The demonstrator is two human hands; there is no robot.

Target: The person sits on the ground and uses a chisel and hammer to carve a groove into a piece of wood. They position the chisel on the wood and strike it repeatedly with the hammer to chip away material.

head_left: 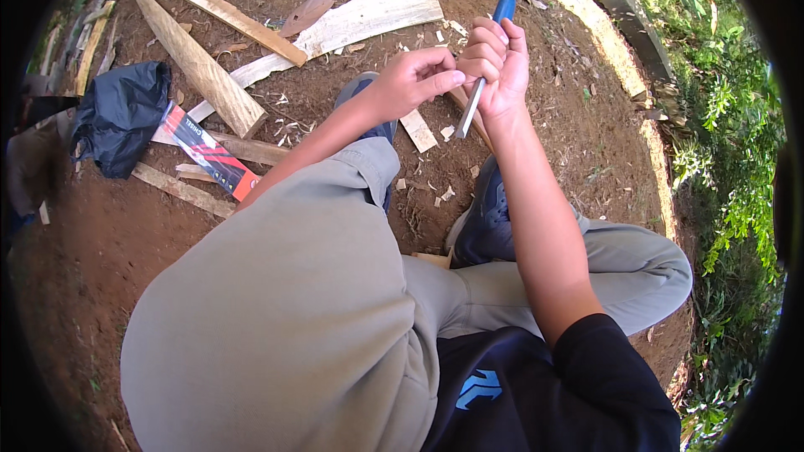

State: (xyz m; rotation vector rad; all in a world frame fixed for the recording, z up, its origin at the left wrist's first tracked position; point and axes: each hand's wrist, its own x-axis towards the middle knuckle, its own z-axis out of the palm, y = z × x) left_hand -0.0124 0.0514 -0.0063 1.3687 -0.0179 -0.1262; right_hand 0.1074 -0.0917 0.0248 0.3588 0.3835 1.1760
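Observation:
My right hand [501,67] is wrapped round a chisel [471,109]. Its blue handle [504,8] sticks out above the fist, and the flat metal blade slants down from it toward me. My left hand [419,79] is just left of the fist, its fingers loosely bent and the thumb stretched toward the right hand. I see nothing held in it. Behind the blade, a strip of wood [483,130] is partly covered by the right hand and wrist. A short pale wood piece [418,130] lies on the soil between my shoes, among small chips.
A long pale board [368,23] and a tapered plank [188,50] lie at the far left with other sticks. A black plastic bag [121,117] rests beside a red and black cardboard sleeve [209,151]. Green plants [733,159] border the right side. My shoe [486,222] is below the chisel.

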